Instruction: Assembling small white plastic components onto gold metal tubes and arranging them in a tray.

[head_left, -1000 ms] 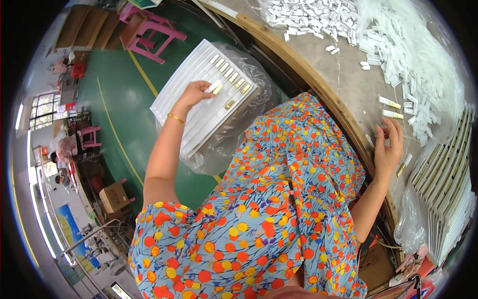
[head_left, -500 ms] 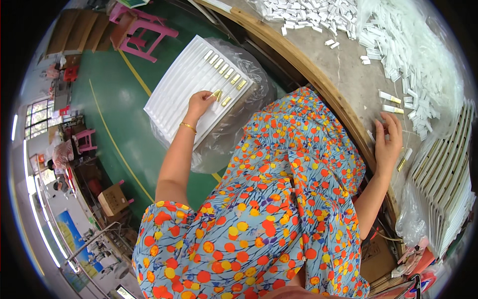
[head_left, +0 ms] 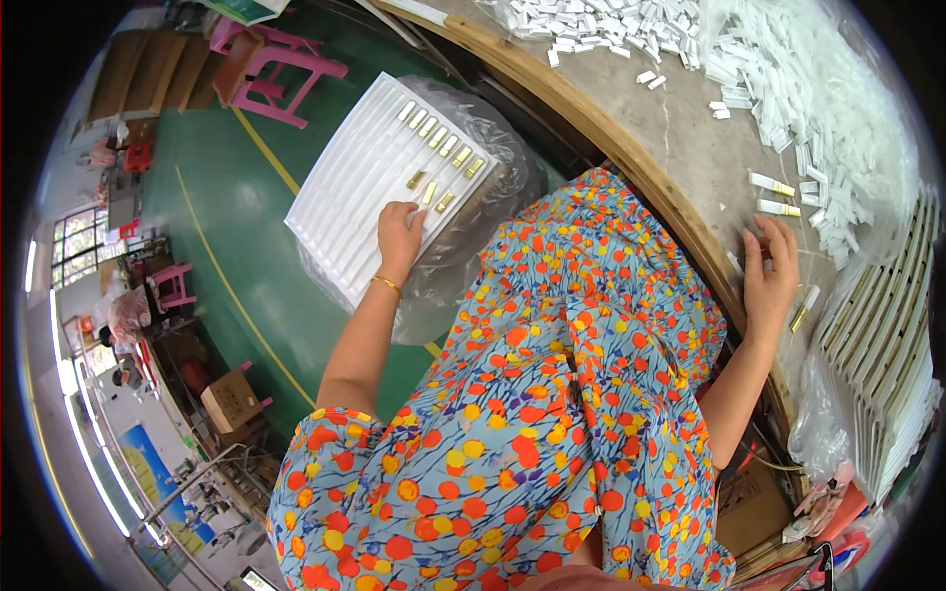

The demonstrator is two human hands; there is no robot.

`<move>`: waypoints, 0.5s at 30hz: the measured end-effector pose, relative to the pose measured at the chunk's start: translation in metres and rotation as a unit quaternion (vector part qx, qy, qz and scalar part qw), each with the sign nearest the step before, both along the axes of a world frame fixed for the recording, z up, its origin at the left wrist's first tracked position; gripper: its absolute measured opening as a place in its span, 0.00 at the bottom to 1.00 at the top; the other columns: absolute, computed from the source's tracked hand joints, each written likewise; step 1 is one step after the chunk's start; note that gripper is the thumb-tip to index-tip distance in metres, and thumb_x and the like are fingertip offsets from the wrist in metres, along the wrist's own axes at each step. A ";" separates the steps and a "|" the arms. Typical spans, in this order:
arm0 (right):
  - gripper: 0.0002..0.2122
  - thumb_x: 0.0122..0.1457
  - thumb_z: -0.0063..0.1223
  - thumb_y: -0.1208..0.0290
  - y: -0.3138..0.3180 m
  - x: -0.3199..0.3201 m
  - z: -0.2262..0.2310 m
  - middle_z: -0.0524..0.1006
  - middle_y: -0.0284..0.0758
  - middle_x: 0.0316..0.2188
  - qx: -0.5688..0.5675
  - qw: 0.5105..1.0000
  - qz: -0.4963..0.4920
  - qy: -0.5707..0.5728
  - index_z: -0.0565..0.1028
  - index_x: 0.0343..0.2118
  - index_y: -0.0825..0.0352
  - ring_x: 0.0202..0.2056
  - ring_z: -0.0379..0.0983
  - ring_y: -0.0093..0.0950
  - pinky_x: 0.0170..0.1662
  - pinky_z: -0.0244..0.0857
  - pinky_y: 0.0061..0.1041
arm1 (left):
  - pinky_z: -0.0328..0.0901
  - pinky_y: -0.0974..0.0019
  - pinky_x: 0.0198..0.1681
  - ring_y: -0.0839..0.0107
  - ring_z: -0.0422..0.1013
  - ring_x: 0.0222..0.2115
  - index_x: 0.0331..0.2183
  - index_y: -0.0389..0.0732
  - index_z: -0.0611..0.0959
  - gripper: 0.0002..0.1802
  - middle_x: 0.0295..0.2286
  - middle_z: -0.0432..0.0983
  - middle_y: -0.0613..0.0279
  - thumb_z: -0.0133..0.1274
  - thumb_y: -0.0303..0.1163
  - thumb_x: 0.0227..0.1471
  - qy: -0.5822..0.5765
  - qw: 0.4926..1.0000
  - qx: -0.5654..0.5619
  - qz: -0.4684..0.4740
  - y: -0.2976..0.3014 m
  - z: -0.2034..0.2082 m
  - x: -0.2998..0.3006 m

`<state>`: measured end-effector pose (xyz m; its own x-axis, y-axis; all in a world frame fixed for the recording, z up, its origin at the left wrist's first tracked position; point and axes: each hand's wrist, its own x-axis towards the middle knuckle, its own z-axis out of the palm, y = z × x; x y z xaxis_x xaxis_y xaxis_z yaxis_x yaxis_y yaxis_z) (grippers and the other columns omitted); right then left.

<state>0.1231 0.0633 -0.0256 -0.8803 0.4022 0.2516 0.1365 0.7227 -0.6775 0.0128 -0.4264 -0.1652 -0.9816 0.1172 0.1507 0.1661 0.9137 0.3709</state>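
Note:
My left hand (head_left: 399,238), with a gold bangle at the wrist, is over the white ridged tray (head_left: 340,177) at the left. Its fingers are pressed together at the pale end of a small gold-and-white tube (head_left: 430,191). Another gold-ended tube (head_left: 416,180) lies tilted just beyond the fingertips, and one more (head_left: 444,202) is on the right. Several such tubes form a row along the tray's far right side. At the workbench edge, my right hand (head_left: 769,276) rests with thumb and fingers apart, nothing visible in it. Near its fingertips lie two white tubes with gold bands (head_left: 772,184).
Piles of small white pieces (head_left: 616,25) and clear plastic tubes (head_left: 788,118) cover the grey bench (head_left: 650,138) at the right. Stacked white trays (head_left: 882,345) lean at the far right. Clear plastic film (head_left: 503,148) surrounds the tray's support. A pink stool (head_left: 281,79) stands on the green floor.
My left hand has drawn back slightly toward me. A gold-ended tube now lies free on the tray where the fingers were. The right hand has hardly moved.

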 end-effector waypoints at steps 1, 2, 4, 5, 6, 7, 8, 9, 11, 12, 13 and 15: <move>0.09 0.51 0.53 0.79 0.001 0.000 -0.001 0.72 0.33 0.37 0.003 1.000 0.003 0.007 0.74 0.37 0.68 0.27 0.68 0.20 0.30 0.64 0.18 | 0.62 0.60 0.39 0.57 0.67 0.33 0.27 0.37 0.80 0.09 0.29 0.71 0.54 0.58 0.32 0.42 -0.013 0.999 0.027 0.019 -0.001 -0.004 0.003; 0.09 0.51 0.53 0.79 0.003 0.000 -0.001 0.72 0.33 0.37 0.003 1.000 0.003 0.008 0.74 0.37 0.68 0.27 0.68 0.20 0.30 0.64 0.18 | 0.62 0.60 0.39 0.57 0.67 0.33 0.27 0.37 0.80 0.09 0.29 0.71 0.54 0.58 0.32 0.42 -0.013 0.999 0.027 0.020 -0.003 -0.007 0.001; 0.09 0.51 0.54 0.79 0.005 0.002 0.001 0.72 0.33 0.37 0.001 1.000 0.005 0.009 0.74 0.37 0.67 0.27 0.68 0.21 0.30 0.64 0.18 | 0.62 0.59 0.39 0.56 0.67 0.33 0.27 0.39 0.81 0.07 0.29 0.72 0.54 0.57 0.31 0.42 0.017 0.999 0.035 -0.003 0.004 -0.001 -0.008; 0.09 0.51 0.54 0.79 0.008 0.005 0.003 0.72 0.33 0.37 0.005 1.000 -0.001 0.007 0.74 0.37 0.67 0.27 0.68 0.21 0.30 0.64 0.18 | 0.62 0.59 0.39 0.56 0.67 0.33 0.27 0.39 0.81 0.07 0.29 0.72 0.54 0.57 0.31 0.42 0.015 0.999 0.040 -0.009 0.005 -0.006 -0.008; 0.09 0.51 0.54 0.79 0.007 0.010 0.004 0.72 0.33 0.37 -0.002 1.000 -0.005 0.001 0.74 0.37 0.67 0.27 0.68 0.21 0.31 0.64 0.18 | 0.62 0.59 0.40 0.56 0.67 0.34 0.26 0.39 0.81 0.06 0.30 0.72 0.53 0.57 0.30 0.42 0.011 0.999 0.049 -0.004 0.001 -0.017 -0.011; 0.09 0.51 0.54 0.79 0.008 0.016 0.006 0.72 0.33 0.37 -0.007 1.000 -0.015 -0.008 0.74 0.37 0.67 0.27 0.68 0.21 0.31 0.64 0.18 | 0.62 0.59 0.41 0.56 0.67 0.35 0.26 0.39 0.82 0.06 0.30 0.72 0.52 0.57 0.30 0.42 0.003 0.998 0.061 -0.005 0.004 -0.024 -0.018; 0.09 0.51 0.54 0.78 0.009 0.022 0.002 0.73 0.35 0.37 0.000 1.000 -0.024 0.011 0.75 0.37 0.67 0.29 0.69 0.24 0.32 0.65 0.20 | 0.59 0.56 0.44 0.54 0.66 0.39 0.31 0.41 0.82 0.08 0.34 0.71 0.51 0.56 0.32 0.44 0.024 0.998 0.042 -0.027 0.004 -0.028 -0.018; 0.09 0.51 0.54 0.79 0.007 0.024 0.006 0.73 0.36 0.38 0.028 0.999 -0.030 0.011 0.75 0.37 0.67 0.31 0.71 0.27 0.34 0.66 0.21 | 0.57 0.53 0.46 0.53 0.64 0.41 0.34 0.41 0.81 0.11 0.37 0.70 0.50 0.55 0.33 0.46 0.069 0.997 0.005 -0.015 0.002 -0.037 -0.018; 0.09 0.50 0.55 0.78 0.007 0.020 0.007 0.73 0.38 0.37 0.027 0.999 -0.034 0.016 0.75 0.36 0.67 0.32 0.72 0.30 0.35 0.67 0.23 | 0.50 0.48 0.53 0.50 0.60 0.48 0.41 0.40 0.77 0.16 0.44 0.68 0.49 0.51 0.36 0.49 0.143 0.989 -0.049 0.007 -0.020 -0.066 -0.017; 0.09 0.49 0.56 0.77 0.024 0.030 0.007 0.73 0.37 0.36 0.010 0.998 -0.048 0.051 0.75 0.36 0.67 0.30 0.72 0.29 0.34 0.67 0.23 | 0.47 0.49 0.56 0.48 0.57 0.50 0.42 0.37 0.76 0.18 0.45 0.67 0.45 0.50 0.37 0.50 0.130 0.981 -0.132 -0.055 -0.001 -0.051 -0.007; 0.09 0.49 0.56 0.78 0.030 0.035 0.015 0.73 0.37 0.35 -0.003 0.995 -0.073 0.065 0.75 0.35 0.68 0.27 0.71 0.26 0.31 0.66 0.22 | 0.45 0.47 0.57 0.43 0.55 0.52 0.45 0.36 0.73 0.22 0.46 0.66 0.42 0.49 0.40 0.51 0.067 0.982 -0.151 -0.095 -0.011 -0.045 -0.008; 0.09 0.48 0.57 0.78 0.052 0.054 0.019 0.73 0.36 0.34 0.012 0.989 -0.118 0.090 0.75 0.35 0.68 0.25 0.69 0.23 0.29 0.65 0.21 | 0.44 0.45 0.57 0.37 0.46 0.55 0.55 0.35 0.60 0.33 0.53 0.52 0.33 0.45 0.45 0.53 0.029 0.991 -0.130 -0.033 0.002 -0.037 0.007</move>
